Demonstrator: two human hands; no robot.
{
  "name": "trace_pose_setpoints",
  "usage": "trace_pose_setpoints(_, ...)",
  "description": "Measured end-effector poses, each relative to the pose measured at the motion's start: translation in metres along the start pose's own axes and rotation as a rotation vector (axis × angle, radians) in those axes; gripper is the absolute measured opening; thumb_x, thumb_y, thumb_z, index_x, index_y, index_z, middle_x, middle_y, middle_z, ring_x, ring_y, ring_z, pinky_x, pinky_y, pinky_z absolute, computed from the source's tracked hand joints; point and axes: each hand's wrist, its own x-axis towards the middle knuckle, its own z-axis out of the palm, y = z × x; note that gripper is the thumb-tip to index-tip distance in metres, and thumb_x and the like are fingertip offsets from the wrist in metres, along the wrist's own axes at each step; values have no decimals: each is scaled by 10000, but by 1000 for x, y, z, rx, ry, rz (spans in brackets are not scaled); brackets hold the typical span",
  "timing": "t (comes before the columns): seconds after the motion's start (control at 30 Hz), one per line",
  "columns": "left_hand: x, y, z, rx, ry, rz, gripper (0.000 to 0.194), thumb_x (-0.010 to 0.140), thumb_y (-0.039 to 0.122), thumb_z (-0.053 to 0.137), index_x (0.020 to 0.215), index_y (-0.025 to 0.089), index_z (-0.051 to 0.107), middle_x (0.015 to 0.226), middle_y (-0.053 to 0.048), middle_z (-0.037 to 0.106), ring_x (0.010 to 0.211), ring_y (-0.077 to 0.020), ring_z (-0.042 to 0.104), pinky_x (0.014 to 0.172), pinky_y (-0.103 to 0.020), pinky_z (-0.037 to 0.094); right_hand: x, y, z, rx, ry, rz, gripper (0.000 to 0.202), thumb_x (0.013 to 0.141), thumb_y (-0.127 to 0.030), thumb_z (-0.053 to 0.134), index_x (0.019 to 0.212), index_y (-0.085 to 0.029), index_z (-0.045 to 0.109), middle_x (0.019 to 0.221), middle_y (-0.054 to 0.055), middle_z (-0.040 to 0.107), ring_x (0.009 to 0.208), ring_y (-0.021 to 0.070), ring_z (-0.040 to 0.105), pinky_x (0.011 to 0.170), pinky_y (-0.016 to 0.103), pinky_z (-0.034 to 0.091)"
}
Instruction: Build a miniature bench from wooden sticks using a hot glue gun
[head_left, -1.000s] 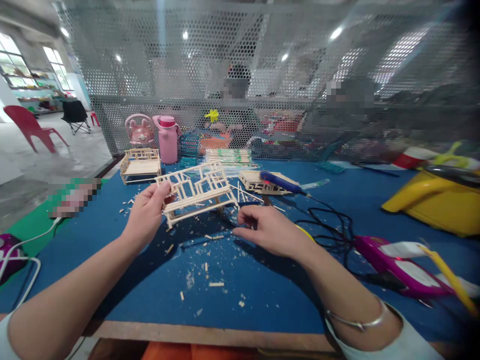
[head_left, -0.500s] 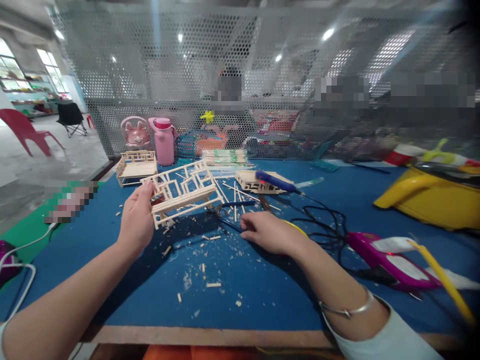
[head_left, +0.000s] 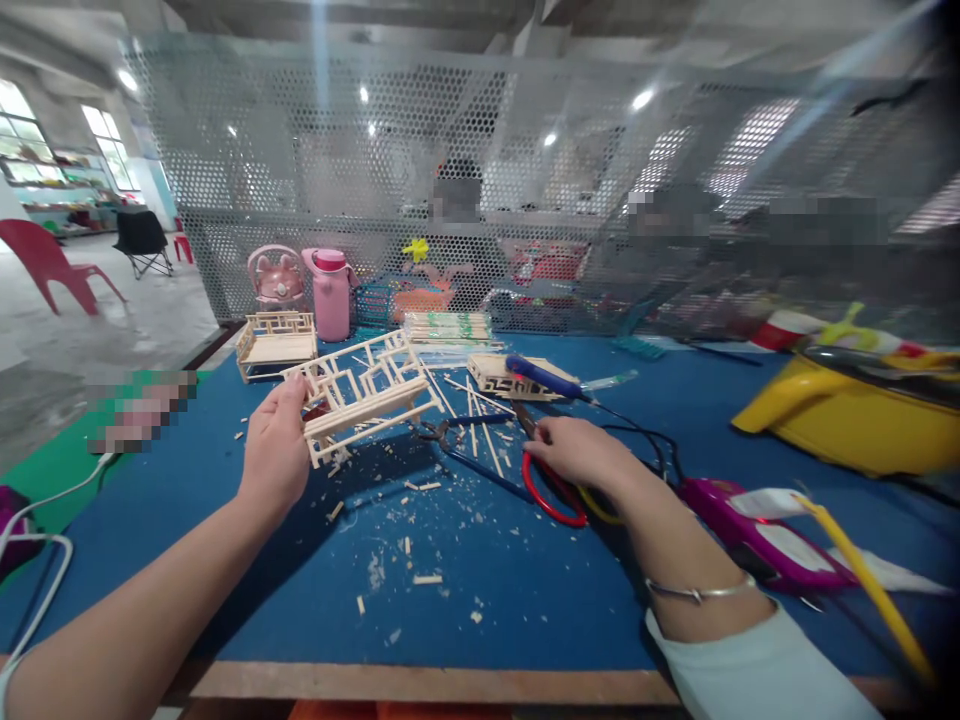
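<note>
My left hand (head_left: 277, 440) pinches one end of a small bench-like model made of thin wooden sticks (head_left: 367, 400), tilted above the table. Scissors with one red and one yellow handle (head_left: 553, 515) lie under my right hand (head_left: 581, 450), whose fingers curl round them near the handles; part of the grip is hidden. Just left of the scissors, blue-handled pliers (head_left: 484, 475) rest spread apart on the blue table mat (head_left: 480, 560). Loose thin sticks (head_left: 480, 430) are scattered beyond the pliers.
A second stick model (head_left: 277, 345) stands back left, another (head_left: 487, 375) under a blue glue gun (head_left: 544, 377). A pink bottle (head_left: 331, 300) stands before a mesh screen (head_left: 360, 180). At right are a purple tool (head_left: 772, 540) and yellow container (head_left: 847, 420).
My right hand has let go of the blue-handled pliers and moved right onto the scissors. The pliers now lie on the mat. My left hand still holds the stick model in about the same place.
</note>
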Motion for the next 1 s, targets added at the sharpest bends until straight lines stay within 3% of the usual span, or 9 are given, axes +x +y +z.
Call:
trace_pose_setpoints(0.2,1,-1,1,-8,21,-6,392,703,534,622,794,152,618,705,-29,686,696,-191,652,606,-261,498,36,-34,-7,-51,89,-38,283,913,-246,385,965,-155,648,1053,135,660,992,225,610,766,293,435)
trace_pose_setpoints(0.37,2,-2,0,-11,44,-4,406,682,545,641,746,147,599,684,-24,680,686,-182,644,632,-268,494,69,-62,-9,-111,23,-2,341,873,-325,548,1147,-122,549,1150,111,574,986,201,586,831,396,498)
trace_pose_setpoints(0.5,3,-1,0,-12,22,32,391,706,542,623,750,154,607,701,-23,683,682,-176,642,643,-273,492,74,-74,-4,-152,7,46,357,874,-334,546,1174,-142,529,1172,95,559,987,196,582,825,404,504)
trace_pose_setpoints(0.8,6,-11,-6,136,29,121,407,790,552,526,768,159,634,728,-20,661,736,-151,600,709,-251,456,67,-68,-4,-176,90,-56,277,843,-198,491,1011,-70,671,1049,230,659,993,282,630,804,328,480)
trace_pose_setpoints(0.9,7,-16,-8,188,11,146,405,810,543,504,773,163,639,738,-22,646,764,-156,585,742,-261,449,67,-65,-4,-170,152,-83,328,881,-205,411,1100,-101,632,1073,201,662,1027,271,621,815,326,473)
trace_pose_setpoints(1.0,7,-20,-9,229,7,159,422,812,555,489,736,164,627,734,-23,625,760,-160,574,742,-268,447,70,-66,-5,-162,199,-65,366,887,-116,338,1137,-95,604,1072,205,663,1021,257,629,803,316,474)
